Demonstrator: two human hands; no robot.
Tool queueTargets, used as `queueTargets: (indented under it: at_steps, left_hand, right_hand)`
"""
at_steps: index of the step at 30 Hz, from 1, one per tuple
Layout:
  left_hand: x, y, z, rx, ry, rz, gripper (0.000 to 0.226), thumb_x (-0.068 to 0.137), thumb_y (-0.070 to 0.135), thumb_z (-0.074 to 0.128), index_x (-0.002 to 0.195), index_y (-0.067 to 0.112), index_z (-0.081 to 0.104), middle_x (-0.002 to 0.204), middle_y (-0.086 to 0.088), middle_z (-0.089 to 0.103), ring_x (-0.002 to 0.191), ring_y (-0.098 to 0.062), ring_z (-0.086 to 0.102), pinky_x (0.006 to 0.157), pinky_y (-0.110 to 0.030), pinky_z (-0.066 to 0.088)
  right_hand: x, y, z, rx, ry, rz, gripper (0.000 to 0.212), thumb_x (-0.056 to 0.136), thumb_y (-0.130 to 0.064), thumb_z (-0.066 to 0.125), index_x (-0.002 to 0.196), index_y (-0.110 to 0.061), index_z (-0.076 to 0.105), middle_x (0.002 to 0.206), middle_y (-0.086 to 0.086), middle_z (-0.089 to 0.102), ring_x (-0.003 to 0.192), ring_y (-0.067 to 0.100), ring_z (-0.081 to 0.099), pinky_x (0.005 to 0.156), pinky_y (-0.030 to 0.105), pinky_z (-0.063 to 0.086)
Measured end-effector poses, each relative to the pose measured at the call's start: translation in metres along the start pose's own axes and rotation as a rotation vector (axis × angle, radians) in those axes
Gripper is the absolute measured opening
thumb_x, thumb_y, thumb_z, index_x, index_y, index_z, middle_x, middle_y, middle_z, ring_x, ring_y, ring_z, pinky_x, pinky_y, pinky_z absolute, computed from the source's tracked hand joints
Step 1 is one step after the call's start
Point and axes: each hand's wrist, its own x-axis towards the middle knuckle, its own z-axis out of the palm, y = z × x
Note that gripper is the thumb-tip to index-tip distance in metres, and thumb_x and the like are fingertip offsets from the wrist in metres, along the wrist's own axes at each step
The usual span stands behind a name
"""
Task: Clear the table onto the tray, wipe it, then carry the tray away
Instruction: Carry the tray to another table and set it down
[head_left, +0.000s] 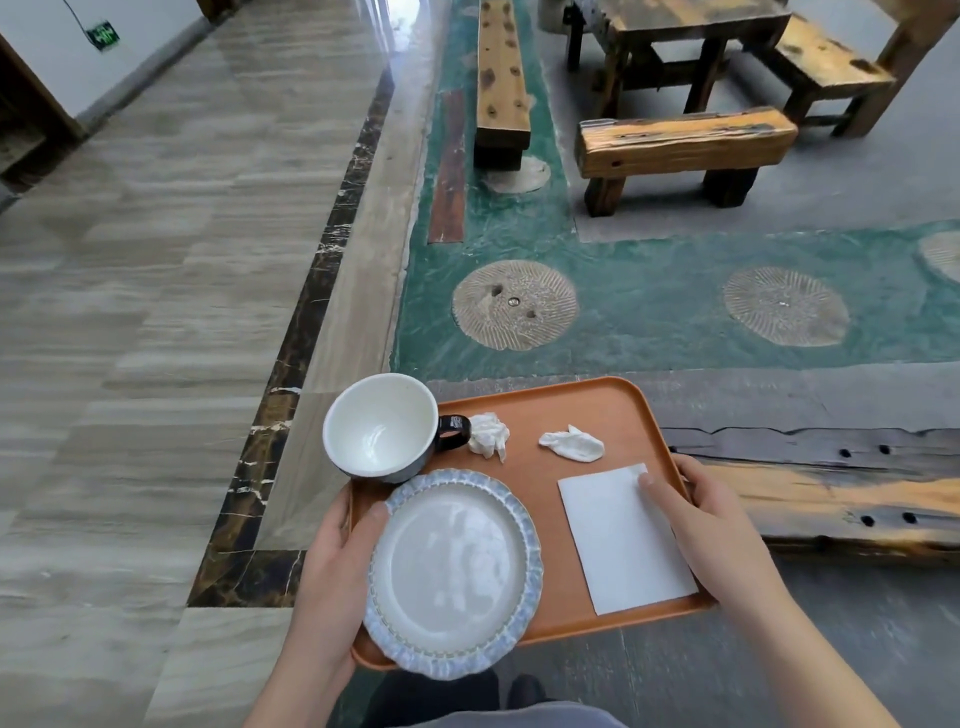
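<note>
I carry an orange tray (582, 410) in the air over the floor. My left hand (332, 561) grips its left edge, thumb against the blue-rimmed plate (452, 571). My right hand (711, 525) grips the right edge, thumb pressing a flat white napkin (623, 545). A white cup with a dark handle (382, 426) stands at the tray's far left corner. Two crumpled tissues (488, 434) (574, 444) lie near the far side.
A dark wooden bench or table edge (831, 483) runs along the right, just past the tray. More wooden benches (680, 140) and a table (675, 31) stand ahead on the right. Tiled floor (156, 312) opens to the left.
</note>
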Motion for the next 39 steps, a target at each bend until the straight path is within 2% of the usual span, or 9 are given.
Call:
queueTargets:
  at_steps: [7,10,13,15,18,22,25,30,39]
  left_hand:
    - [0.103,0.022,0.012,0.016,-0.028,-0.020,0.030,0.098,0.032,0.068,0.125,0.046,0.069,0.121,0.001,0.078,0.107,-0.024,0.077,0.073,-0.033,0.064]
    - [0.159,0.035,0.019,0.044,0.003,-0.068,0.024,0.102,0.040,0.061,0.111,0.061,0.070,0.112,0.013,0.080,0.099,-0.014,0.078,0.068,-0.028,0.064]
    - [0.219,0.052,0.022,0.045,-0.001,-0.112,0.039,0.107,0.042,0.052,0.088,0.073,0.067,0.094,0.028,0.078,0.085,0.002,0.076,0.054,-0.015,0.058]
    - [0.258,0.068,0.023,0.033,-0.001,-0.135,0.043,0.107,0.042,0.053,0.084,0.076,0.066,0.094,0.032,0.077,0.085,0.005,0.075,0.058,-0.018,0.060]
    - [0.315,0.091,0.020,0.000,0.009,-0.149,0.030,0.102,0.045,0.058,0.097,0.073,0.065,0.108,0.022,0.078,0.096,-0.004,0.077,0.072,-0.030,0.061]
    - [0.391,0.125,0.019,-0.007,-0.002,-0.154,0.024,0.090,0.051,0.062,0.107,0.068,0.065,0.109,0.019,0.078,0.095,-0.006,0.078,0.061,-0.022,0.062]
    - [0.443,0.140,0.023,-0.003,0.001,-0.138,0.031,0.097,0.049,0.061,0.127,0.055,0.064,0.115,0.016,0.078,0.099,-0.008,0.077,0.064,-0.022,0.062]
    - [0.523,0.165,0.046,0.003,-0.026,-0.144,0.027,0.106,0.042,0.055,0.107,0.068,0.064,0.110,0.024,0.077,0.096,-0.002,0.077,0.061,-0.019,0.061]
    - [0.665,0.202,0.138,0.034,-0.029,-0.120,0.028,0.100,0.045,0.063,0.125,0.057,0.065,0.117,0.015,0.078,0.101,-0.010,0.078,0.065,-0.024,0.063]
  right_hand:
    - [0.089,-0.030,0.023,0.038,0.049,0.000,0.009,0.097,-0.031,0.062,0.100,-0.034,0.069,0.089,-0.022,0.075,0.077,-0.006,0.068,0.066,0.026,0.045]
    - [0.133,-0.048,0.037,0.018,0.085,0.003,0.010,0.096,-0.030,0.061,0.101,-0.035,0.070,0.090,-0.020,0.075,0.078,-0.004,0.068,0.067,0.027,0.045]
    - [0.180,-0.073,0.054,-0.012,0.115,0.009,0.012,0.096,-0.030,0.061,0.098,-0.037,0.070,0.089,-0.018,0.076,0.076,-0.001,0.068,0.067,0.031,0.047]
    - [0.212,-0.094,0.068,-0.034,0.126,0.011,0.014,0.097,-0.031,0.061,0.095,-0.043,0.069,0.089,-0.017,0.076,0.076,0.004,0.069,0.068,0.034,0.051]
    - [0.259,-0.127,0.090,-0.040,0.128,0.004,0.020,0.097,-0.031,0.061,0.094,-0.049,0.068,0.089,-0.017,0.076,0.075,0.006,0.070,0.065,0.034,0.050]
    - [0.326,-0.157,0.122,-0.063,0.136,0.009,0.021,0.096,-0.027,0.061,0.093,-0.047,0.068,0.088,-0.018,0.075,0.075,0.005,0.069,0.065,0.033,0.050]
    - [0.375,-0.171,0.136,-0.057,0.141,0.023,0.015,0.096,-0.026,0.061,0.095,-0.039,0.069,0.089,-0.018,0.075,0.077,0.006,0.070,0.064,0.032,0.048]
    - [0.454,-0.195,0.144,-0.041,0.149,0.010,0.021,0.096,-0.025,0.062,0.095,-0.045,0.069,0.090,-0.017,0.075,0.075,0.003,0.070,0.064,0.030,0.048]
    - [0.620,-0.224,0.111,-0.033,0.144,0.070,0.015,0.095,-0.029,0.060,0.093,-0.038,0.072,0.083,-0.011,0.076,0.069,0.007,0.068,0.063,0.034,0.049]
